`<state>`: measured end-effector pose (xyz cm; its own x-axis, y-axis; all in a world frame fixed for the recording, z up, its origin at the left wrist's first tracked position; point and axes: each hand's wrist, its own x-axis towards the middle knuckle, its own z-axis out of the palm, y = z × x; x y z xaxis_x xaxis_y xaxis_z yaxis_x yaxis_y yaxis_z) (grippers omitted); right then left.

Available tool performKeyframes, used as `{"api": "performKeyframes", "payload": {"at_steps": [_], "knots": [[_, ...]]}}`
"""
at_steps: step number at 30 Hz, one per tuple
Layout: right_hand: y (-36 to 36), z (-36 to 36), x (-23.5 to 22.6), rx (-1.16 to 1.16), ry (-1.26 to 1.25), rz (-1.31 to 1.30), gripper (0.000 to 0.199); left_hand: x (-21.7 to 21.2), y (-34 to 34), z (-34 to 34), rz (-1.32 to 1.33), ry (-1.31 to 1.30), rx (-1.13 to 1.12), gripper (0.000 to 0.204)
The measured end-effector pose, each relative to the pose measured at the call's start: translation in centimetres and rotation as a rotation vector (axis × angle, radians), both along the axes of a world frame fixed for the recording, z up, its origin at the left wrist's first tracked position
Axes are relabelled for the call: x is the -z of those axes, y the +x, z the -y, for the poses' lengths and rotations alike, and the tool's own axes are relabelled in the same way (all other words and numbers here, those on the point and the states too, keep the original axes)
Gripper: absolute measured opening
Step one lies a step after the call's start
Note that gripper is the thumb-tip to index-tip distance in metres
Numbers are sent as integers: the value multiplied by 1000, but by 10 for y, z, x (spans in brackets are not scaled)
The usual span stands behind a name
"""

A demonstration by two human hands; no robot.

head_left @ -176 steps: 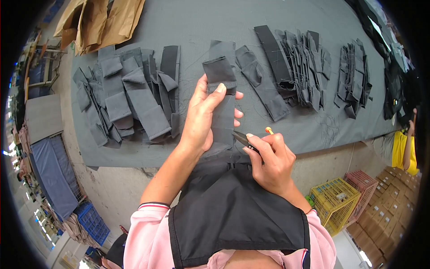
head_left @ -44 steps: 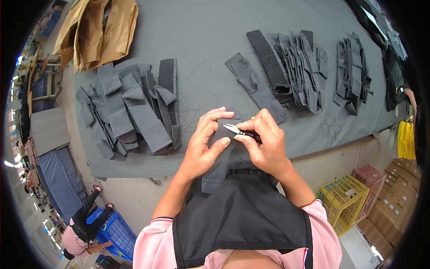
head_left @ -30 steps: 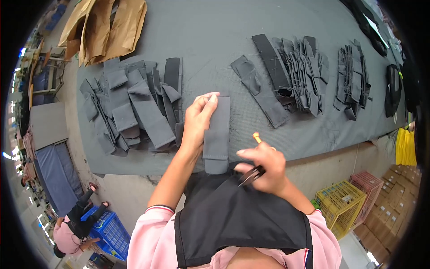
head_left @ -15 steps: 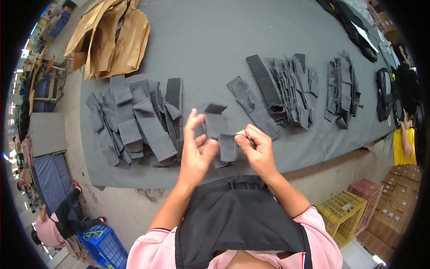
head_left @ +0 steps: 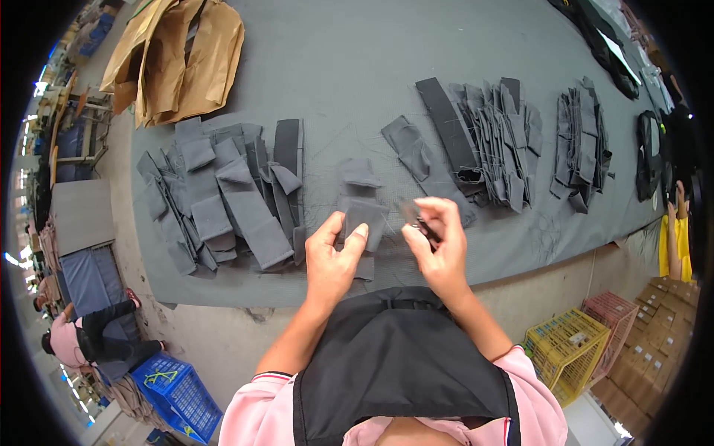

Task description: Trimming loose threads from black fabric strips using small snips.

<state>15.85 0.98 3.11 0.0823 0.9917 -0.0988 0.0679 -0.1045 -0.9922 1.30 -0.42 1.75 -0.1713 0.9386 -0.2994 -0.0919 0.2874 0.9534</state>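
My left hand (head_left: 333, 256) pinches a folded grey fabric piece (head_left: 364, 223) between thumb and fingers, just above the table in front of me. My right hand (head_left: 440, 238) is closed around small dark thread snips (head_left: 425, 227), whose tips blur with motion beside the fabric's right edge. Another grey folded flap (head_left: 359, 172) lies just beyond the held piece. To the left spreads a pile of grey fabric strips (head_left: 216, 193). A single strip (head_left: 409, 149) lies slanted to the right, next to a bundle of strips (head_left: 494, 141) with frayed edges.
A grey cloth covers the table (head_left: 335, 67), with loose threads on it. A brown paper bag (head_left: 178, 67) stands far left; another strip bundle (head_left: 580, 145) and black items (head_left: 647, 156) lie right. Yellow (head_left: 567, 349) and blue crates (head_left: 175, 398) stand on the floor. People are at both sides.
My left hand has come down from an open pose and taken hold of the fabric piece. My right hand has moved slightly right, away from the fabric, with the snips.
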Motion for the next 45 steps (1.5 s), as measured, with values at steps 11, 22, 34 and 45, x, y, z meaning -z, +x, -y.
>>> {"api": "performKeyframes", "payload": {"at_steps": [11,22,34,45], "knots": [[9,-2,17,-144,558,584,29,-6,10,4,-130,35,40,13],[8,-3,11,-96,460,456,22,-1,5,-1,-120,38,47,14],[-4,-12,8,-186,524,593,27,-2,5,-4,-366,141,86,11],[-2,-13,16,-153,565,640,24,2,6,-6,-437,153,134,15]]}}
